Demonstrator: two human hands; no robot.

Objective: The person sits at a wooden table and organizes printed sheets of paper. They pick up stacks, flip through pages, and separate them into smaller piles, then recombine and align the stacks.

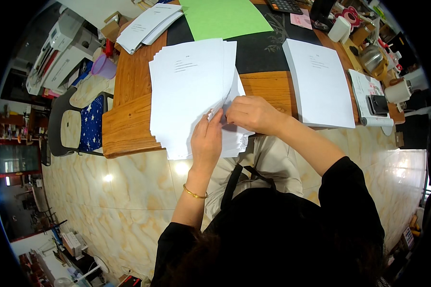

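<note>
Loose paper stack: a thick pile of white printed sheets lies at the desk's near edge, left of the middle; its edges are uneven and its lower end juts past the wood.
Raised sheets: along the pile's right side several sheets stand curled up off the rest, between the two hands.
Right hand: the right hand has its fingers bent and closed on the raised paper edges at the pile's right side.
Left hand: the left hand lies over the lower right part of the pile, fingers nearly straight and touching the curled sheets; whether it pinches them cannot be told.
Left wrist: a gold bangle.
Neat stack: a squared block of white paper sits at the near edge toward the desk's right end, well apart from the loose pile.
Desk: brown wood, with a black mat across its farther part.
Far edge: a green sheet near the middle, a calculator to its right; more papers at the far left corner.
Right end: a metal kettle and a small black object on a booklet.
Beyond the left edge: a chair with a starry blue cushion.
</note>
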